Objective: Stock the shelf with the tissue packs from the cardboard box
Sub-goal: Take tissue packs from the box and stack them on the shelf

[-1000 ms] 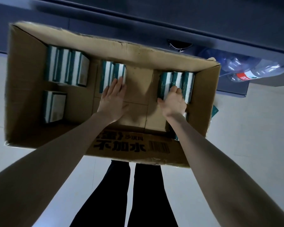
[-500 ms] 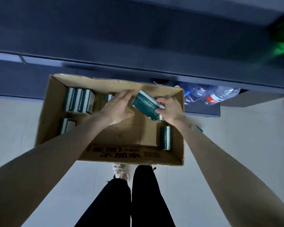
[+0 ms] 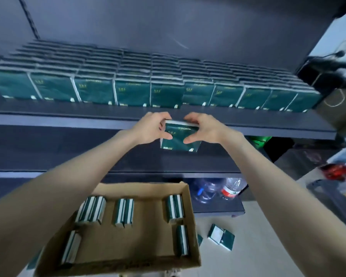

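Two-handed grip: left hand [image 3: 150,127] curling fingers round left edge of upright tissue packs [image 3: 180,141], right hand [image 3: 203,128] clamping right edge; packs hovering just below shelf [image 3: 88,120] front lip, stocked row [image 3: 132,92] lying beyond.

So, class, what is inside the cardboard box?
Tissue packs stand on edge in small groups inside the cardboard box. The left forearm covers its far-left corner, hiding anything there.

Dark green tissue packs [image 3: 180,136], white edges; brown cardboard box [image 3: 146,189]; dark grey shelf [image 3: 68,121].
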Motion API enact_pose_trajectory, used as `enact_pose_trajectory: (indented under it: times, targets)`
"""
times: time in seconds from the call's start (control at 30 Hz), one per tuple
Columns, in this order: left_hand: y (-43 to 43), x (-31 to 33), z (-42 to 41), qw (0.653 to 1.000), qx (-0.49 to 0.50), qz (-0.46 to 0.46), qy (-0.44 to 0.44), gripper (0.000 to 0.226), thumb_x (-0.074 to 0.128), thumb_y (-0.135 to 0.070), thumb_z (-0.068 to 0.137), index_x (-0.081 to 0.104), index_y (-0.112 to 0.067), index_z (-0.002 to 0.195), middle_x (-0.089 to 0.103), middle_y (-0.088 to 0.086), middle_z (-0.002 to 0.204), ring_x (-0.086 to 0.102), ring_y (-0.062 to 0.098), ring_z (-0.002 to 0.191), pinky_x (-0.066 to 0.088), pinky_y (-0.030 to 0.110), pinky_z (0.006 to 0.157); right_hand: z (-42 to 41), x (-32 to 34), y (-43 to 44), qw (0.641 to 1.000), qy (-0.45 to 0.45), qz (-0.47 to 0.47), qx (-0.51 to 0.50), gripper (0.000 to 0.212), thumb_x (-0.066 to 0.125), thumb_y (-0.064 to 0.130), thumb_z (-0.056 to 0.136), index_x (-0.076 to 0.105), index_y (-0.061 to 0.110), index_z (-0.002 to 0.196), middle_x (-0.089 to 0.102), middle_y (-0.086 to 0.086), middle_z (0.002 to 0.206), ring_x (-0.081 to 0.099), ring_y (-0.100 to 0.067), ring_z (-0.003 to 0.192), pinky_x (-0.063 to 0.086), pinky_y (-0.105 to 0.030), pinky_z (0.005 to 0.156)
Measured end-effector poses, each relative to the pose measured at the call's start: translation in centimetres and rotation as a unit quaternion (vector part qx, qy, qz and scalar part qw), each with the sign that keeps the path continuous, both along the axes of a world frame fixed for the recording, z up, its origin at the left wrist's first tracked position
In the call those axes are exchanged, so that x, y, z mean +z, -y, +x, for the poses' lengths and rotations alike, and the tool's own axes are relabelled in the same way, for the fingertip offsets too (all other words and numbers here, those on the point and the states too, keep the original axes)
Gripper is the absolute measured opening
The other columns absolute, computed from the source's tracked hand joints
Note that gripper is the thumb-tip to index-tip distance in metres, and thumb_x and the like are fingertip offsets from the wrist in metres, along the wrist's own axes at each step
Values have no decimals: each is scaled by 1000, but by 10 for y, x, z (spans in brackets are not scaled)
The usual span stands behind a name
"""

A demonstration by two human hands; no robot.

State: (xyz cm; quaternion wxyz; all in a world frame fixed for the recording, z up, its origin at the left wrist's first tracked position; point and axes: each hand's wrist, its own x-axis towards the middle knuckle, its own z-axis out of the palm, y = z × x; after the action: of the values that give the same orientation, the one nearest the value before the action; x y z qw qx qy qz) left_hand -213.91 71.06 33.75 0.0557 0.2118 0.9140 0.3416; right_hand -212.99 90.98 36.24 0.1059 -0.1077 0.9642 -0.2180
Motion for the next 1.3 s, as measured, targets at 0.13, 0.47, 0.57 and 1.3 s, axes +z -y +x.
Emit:
enact_pose_trajectory:
  times: [0.13,0.47,0.57,1.3]
  targets:
    - [-22,39,-29,998,11,-6,-69,70,78,-27,77,44,-10,136,61,9,110,57,20,100,43,35,97,-34,43,-16,997,-76,20,-5,59,80,27,74,56,11,126,60,-4,123,51,-26,118,40,-33,99]
    - [-54,60,-119,944,32,-297,-141,108,73,-43,78,1,-10,152,4,8,160,5,24,147,5,39,118,-124,60,-62,983,-127,127,-30,62,77,30,78,53,20,134,37,-9,139,27,-31,129,26,-41,106]
    - [-59,51,-136,931,33,-346,-111,110,71,-45,80,-6,-10,151,-7,7,160,-6,22,147,-2,40,118,-139,50,-64,982,-131,135,-18,58,77,33,77,57,20,130,33,-7,138,25,-30,127,24,-42,106]
    - [-61,23,-156,915,51,-381,-122,93,60,-36,91,-7,-15,151,-11,13,159,-8,26,147,1,42,119,-181,8,-52,962,-116,241,49,100,68,38,85,-3,20,153,-1,-1,161,-1,-23,148,1,-48,118]
